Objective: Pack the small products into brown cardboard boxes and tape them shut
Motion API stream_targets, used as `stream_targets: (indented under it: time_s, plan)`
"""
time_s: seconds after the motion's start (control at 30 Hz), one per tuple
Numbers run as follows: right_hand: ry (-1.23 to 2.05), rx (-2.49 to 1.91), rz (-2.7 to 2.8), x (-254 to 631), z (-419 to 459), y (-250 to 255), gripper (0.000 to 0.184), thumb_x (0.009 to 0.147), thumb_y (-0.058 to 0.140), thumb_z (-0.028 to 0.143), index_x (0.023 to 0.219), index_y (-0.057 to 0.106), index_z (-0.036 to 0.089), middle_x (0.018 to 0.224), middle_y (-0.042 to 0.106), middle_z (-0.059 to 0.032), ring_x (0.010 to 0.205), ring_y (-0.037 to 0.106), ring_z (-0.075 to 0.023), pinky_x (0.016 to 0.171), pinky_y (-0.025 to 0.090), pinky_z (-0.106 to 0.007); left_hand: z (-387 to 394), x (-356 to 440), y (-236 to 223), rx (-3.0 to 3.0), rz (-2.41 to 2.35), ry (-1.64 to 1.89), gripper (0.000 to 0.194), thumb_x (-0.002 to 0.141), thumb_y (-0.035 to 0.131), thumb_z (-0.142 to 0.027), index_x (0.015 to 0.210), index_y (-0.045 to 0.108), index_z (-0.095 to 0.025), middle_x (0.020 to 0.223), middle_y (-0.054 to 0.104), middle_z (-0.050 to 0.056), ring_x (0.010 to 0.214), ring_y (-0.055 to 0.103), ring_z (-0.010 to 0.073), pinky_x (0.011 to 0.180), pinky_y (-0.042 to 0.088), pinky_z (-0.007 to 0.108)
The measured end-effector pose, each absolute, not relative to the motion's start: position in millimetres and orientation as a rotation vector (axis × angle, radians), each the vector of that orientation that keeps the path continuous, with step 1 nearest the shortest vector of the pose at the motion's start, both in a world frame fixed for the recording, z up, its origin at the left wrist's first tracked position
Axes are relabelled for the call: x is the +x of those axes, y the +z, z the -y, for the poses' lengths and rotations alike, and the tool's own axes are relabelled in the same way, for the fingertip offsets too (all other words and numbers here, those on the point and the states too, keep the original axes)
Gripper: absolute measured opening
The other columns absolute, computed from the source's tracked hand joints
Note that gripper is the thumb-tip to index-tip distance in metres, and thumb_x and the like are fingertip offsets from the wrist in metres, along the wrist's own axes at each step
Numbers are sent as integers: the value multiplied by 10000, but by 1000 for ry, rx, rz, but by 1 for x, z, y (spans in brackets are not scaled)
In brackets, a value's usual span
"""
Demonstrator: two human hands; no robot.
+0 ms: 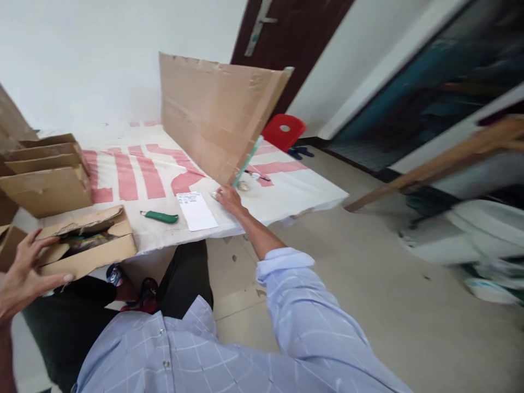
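Observation:
At the lower left, my left hand grips the near end of a small open cardboard box, thumb on its front wall and fingers over the top. Inside the box lie things in clear wrapping, too dark to name. My right hand rests on the table by the foot of an upright cardboard sheet. Its fingers are curled around something small and pale, mostly hidden. Just right of these fingers sits what looks like a roll of clear tape. A white paper slip and a green-handled tool lie between my hands.
Several cardboard boxes stand at the left of the table, which has a white cover with red print. A dark pen-like item lies behind the tape. Beyond the table are a red chair and a slanting wooden beam.

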State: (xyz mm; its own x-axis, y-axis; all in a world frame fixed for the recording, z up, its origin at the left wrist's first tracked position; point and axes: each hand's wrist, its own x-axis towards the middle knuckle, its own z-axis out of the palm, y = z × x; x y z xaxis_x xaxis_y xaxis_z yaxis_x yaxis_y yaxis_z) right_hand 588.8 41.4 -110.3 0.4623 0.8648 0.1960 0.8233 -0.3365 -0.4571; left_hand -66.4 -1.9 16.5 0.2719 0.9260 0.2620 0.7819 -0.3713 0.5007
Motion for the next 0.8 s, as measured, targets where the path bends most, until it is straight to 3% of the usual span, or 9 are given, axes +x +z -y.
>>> stream_targets:
  time_s: [0.1,0.2,0.4,0.53,0.63,0.8]
  plan:
    - [120,-2240,1417,576,-29,-120,277,993,487,241,1138,714,178,1276,740,-197,1173,630,-305,1054,498,-424,9,-57,19,2194,-1496,695,1095,578,809,-935,1411,613,-253,1801,237,168,1674,269,500,1339,348,644]
    - [132,-2255,1426,574,-22,-129,332,999,445,274,1168,703,152,1289,722,-251,1189,637,-363,1050,501,-509,12,-54,20,2103,-1421,679,1247,532,808,-982,1455,585,-174,1795,171,219,1668,253,520,1361,294,634]
    - [19,-2240,1425,583,-14,-136,382,945,432,297,1187,722,235,1256,715,-188,1281,641,-387,1084,526,-595,17,-54,10,2110,-1337,807,1233,578,832,-948,1527,546,-214,1679,299,189,1665,238,469,1375,262,629]
    - [-141,-2159,1434,564,-18,-118,478,933,414,279,1300,699,167,1367,665,-281,1415,570,-439,1160,482,-667,21,-48,1,2106,-1295,858,1314,587,890,-882,1661,425,-283,1651,309,162,1645,262,472,1365,243,684]
    - [-229,-1947,1542,517,-22,-79,479,975,432,304,1344,686,134,1416,652,-294,1421,576,-416,1188,479,-627,24,-40,-4,2096,-1289,841,1411,554,908,-879,1710,365,-278,1683,259,173,1648,243,499,1361,233,698]
    - [-19,-1342,2030,382,1,1,321,1076,478,349,1188,760,242,1216,766,-145,1187,705,-304,1100,553,-486,29,-27,-10,2096,-1295,831,1492,559,901,-885,1754,259,-261,1729,213,189,1662,220,510,1372,209,686]
